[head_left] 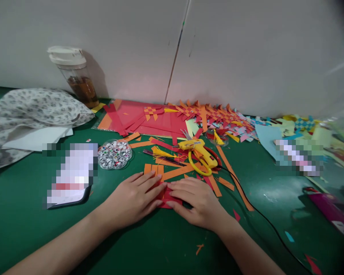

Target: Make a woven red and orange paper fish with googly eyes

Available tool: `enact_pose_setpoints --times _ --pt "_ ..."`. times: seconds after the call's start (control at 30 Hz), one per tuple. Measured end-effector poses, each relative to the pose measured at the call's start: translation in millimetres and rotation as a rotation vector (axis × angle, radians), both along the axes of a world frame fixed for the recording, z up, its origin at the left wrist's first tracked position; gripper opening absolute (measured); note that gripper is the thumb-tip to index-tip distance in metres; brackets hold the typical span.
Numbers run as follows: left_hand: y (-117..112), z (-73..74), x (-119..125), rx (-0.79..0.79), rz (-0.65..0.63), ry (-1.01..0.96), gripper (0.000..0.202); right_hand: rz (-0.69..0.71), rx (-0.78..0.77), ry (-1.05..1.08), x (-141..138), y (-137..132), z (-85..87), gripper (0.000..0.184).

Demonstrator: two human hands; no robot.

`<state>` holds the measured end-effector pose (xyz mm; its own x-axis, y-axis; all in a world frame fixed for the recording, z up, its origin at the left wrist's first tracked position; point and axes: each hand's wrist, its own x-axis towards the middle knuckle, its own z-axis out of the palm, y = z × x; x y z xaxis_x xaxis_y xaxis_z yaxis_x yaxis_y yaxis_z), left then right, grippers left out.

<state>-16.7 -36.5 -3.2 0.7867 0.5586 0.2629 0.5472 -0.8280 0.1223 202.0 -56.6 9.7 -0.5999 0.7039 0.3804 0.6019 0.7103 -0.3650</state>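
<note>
At the front middle of the green table, both hands are on a piece of red paper with orange paper strips sticking out at its far side. My left hand covers the left part, fingers stretched over the strips and thumb at the near edge. From the right, my right hand presses the paper between its bent fingers and thumb. The fingertips of both hands nearly meet over the paper, and much of it is hidden beneath them. Just beyond the hands lies a yellow hot glue gun.
A black cord runs from the glue gun toward the front right. Left are a phone, a clear case of googly eyes and a tilted drink bottle. Woven paper fish and scraps lie behind. A purple object is at right.
</note>
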Motion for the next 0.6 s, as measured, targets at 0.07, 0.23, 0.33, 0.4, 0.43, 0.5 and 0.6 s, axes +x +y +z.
enact_pose_setpoints --times 0.07,0.23,0.33,0.4,0.43,0.5,0.6 --pt "0 0.2 0 -0.002 -0.007 0.016 0.037 0.004 0.002 0.001 1 -1 -0.3 0.013" --pt "-2 -0.9 -2 0.009 -0.006 0.045 0.039 -0.050 0.043 0.029 1 -2 0.7 0.017" --pt "-2 -0.9 -3 0.005 -0.007 0.056 0.040 -0.074 0.016 -0.048 -2 1 3.3 0.037" --pt "-1 -0.7 -3 -0.001 -0.008 0.058 0.039 -0.065 0.003 -0.139 -3 5 3.2 0.043" --pt "-1 -0.6 -3 -0.001 -0.006 0.056 0.038 -0.062 0.012 -0.176 -3 7 2.2 0.044" --pt "-2 -0.8 -3 0.002 0.001 0.048 0.038 -0.045 0.070 -0.214 1 12 -1.0 0.043" --pt "-2 -1.6 -3 0.001 0.007 0.030 0.038 -0.093 0.188 -0.205 9 16 -5.9 0.038"
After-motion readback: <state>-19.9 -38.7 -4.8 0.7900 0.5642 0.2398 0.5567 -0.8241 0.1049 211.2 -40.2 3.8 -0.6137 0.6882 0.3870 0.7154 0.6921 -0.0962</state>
